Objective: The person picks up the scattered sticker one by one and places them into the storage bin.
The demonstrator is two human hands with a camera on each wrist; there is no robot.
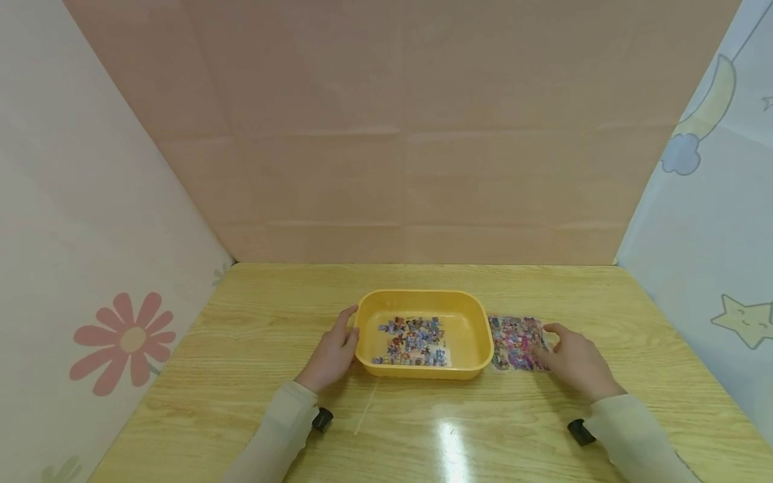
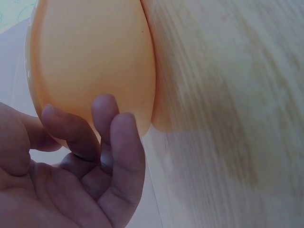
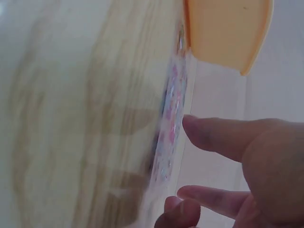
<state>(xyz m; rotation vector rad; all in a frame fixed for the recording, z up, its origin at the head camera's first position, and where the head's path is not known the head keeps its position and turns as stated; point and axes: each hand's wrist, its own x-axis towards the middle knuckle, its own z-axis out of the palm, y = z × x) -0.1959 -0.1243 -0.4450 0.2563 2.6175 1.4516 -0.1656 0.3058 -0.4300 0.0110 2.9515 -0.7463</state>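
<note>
A yellow plastic basin (image 1: pixel 423 372) with rounded corners sits on the table. Colourful cartoon sticker sheets (image 1: pixel 417 342) lie flat on its bottom, toward the left. My left hand (image 1: pixel 331 352) holds the basin's left end, thumb at the rim and bent fingers (image 2: pixel 127 147) against the outer wall. To the right of the basin lies another patch of stickers, mostly pink and purple (image 1: pixel 516 342), its left edge beside the basin wall. My right hand (image 1: pixel 576 362) hovers at the right edge of those stickers, thumb and index finger spread apart, nothing between them.
The wood-grain table (image 1: pixel 290 288) runs back to a brown papered wall (image 1: pixel 398 168). Pale printed side panels stand left and right. A thin whitish strip (image 1: pixel 365 406) lies in front of the basin. Both wrists carry dark bands (image 1: pixel 581 432).
</note>
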